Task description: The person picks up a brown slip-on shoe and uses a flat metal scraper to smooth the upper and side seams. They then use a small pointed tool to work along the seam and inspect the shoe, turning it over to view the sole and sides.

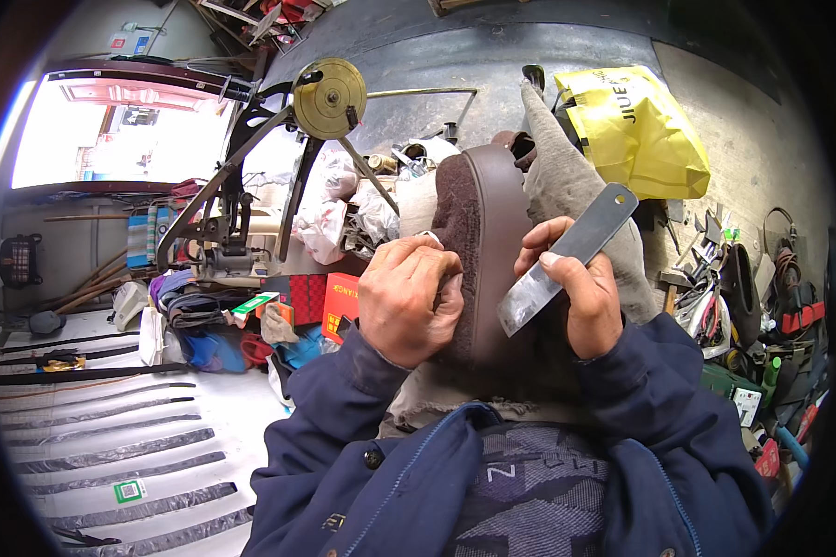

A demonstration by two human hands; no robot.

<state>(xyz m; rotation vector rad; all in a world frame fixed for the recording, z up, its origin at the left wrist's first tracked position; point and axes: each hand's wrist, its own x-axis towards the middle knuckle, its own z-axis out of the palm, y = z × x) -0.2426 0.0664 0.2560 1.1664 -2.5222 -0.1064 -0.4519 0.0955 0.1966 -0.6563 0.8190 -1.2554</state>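
Note:
A brown shoe (491,213) with a fuzzy upper and a thick smooth sole lies on its side on grey cloth (576,176) over my lap. My left hand (409,297) is closed against the fuzzy upper, fingertips pinched together; a small pale bit shows near them, too unclear to name. My right hand (576,292) grips a flat metal blade (597,220) with a dark upper part and a hole at its end, held slanting over the sole with the shiny tip pointing down and left.
A black hand-cranked machine (330,97) with a brass-coloured wheel stands at upper left, beside plastic bags (325,227) and a red box (340,306). A yellow bag (641,139) lies upper right, piled tools (711,297) at right, dark strips (111,446) on a pale surface at lower left.

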